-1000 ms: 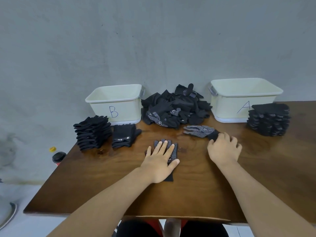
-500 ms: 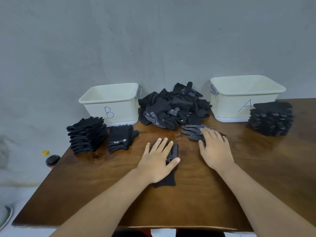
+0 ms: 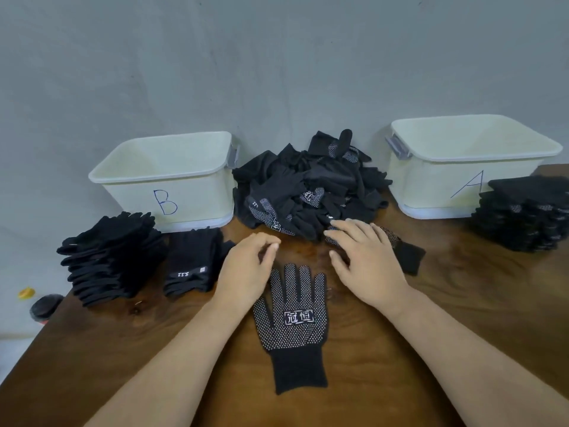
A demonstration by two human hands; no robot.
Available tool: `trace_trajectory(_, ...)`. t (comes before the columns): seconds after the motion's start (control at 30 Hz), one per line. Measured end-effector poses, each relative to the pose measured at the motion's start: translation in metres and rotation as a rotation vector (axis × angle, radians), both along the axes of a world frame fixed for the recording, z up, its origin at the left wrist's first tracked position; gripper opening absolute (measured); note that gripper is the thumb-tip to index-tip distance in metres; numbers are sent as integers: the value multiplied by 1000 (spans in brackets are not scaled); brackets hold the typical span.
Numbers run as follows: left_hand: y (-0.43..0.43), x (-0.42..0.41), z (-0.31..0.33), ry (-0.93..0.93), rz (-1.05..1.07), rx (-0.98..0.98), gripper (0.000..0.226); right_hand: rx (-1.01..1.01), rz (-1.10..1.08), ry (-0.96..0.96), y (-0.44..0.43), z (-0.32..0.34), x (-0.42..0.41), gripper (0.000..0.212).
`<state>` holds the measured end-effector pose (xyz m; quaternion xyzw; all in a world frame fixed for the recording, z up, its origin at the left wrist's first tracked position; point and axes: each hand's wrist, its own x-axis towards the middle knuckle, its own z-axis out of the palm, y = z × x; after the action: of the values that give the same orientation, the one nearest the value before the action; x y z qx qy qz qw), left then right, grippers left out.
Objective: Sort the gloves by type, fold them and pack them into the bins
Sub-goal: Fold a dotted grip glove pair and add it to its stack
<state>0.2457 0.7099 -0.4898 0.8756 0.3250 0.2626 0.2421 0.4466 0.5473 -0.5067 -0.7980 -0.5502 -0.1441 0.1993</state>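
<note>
A black glove with white dots (image 3: 291, 318) lies flat and uncovered on the wooden table (image 3: 462, 303), fingers pointing away from me. My left hand (image 3: 249, 269) hovers just left of its fingertips, fingers loosely curled and holding nothing. My right hand (image 3: 363, 257) rests with straight fingers on a second dotted glove (image 3: 409, 257), whose cuff sticks out to the right. Behind the hands lies a loose pile of black gloves (image 3: 308, 186). Bin B (image 3: 172, 192) stands at the back left and bin A (image 3: 437, 186) at the back right.
A stack of plain black gloves (image 3: 107, 257) and a smaller folded stack with a label (image 3: 191, 263) sit in front of bin B. A stack of dotted gloves (image 3: 523, 214) sits by bin A. A dark bottle (image 3: 46, 306) stands on the floor beyond the left table edge.
My left hand lifted off the dotted glove and moved up and left, leaving it bare. My right hand slid left onto the second dotted glove. The camera moved closer.
</note>
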Motion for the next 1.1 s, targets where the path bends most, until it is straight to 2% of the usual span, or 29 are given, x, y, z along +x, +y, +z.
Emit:
trace_trajectory(0.13,4,0,-4,-80,-8,-149,6,30,81,13,39,5,5,49)
trace_trajectory(0.23,9,-3,1,-154,26,-288,13,168,176,69,60,6,11,23)
trace_trajectory(0.27,11,-4,2,-168,37,-323,17,241,193,183,66,9,10,17)
trace_trajectory(0.4,14,-8,3,-178,57,-360,26,456,112,848,75,34,11,13)
trace_trajectory(0.5,12,-10,3,-182,42,-351,27,519,21,996,78,43,20,14)
trace_trajectory(0.8,8,-16,8,-177,29,-373,45,541,-53,1062,63,30,21,15)
trace_trajectory(0.97,4,-16,10,-170,-10,-415,54,513,-94,1014,54,23,18,16)
trace_trajectory(1.03,4,-15,10,-184,-15,-413,53,537,-127,1006,52,24,25,17)
trace_trajectory(1.1,4,-14,8,-175,-15,-390,42,505,-197,924,49,24,32,17)
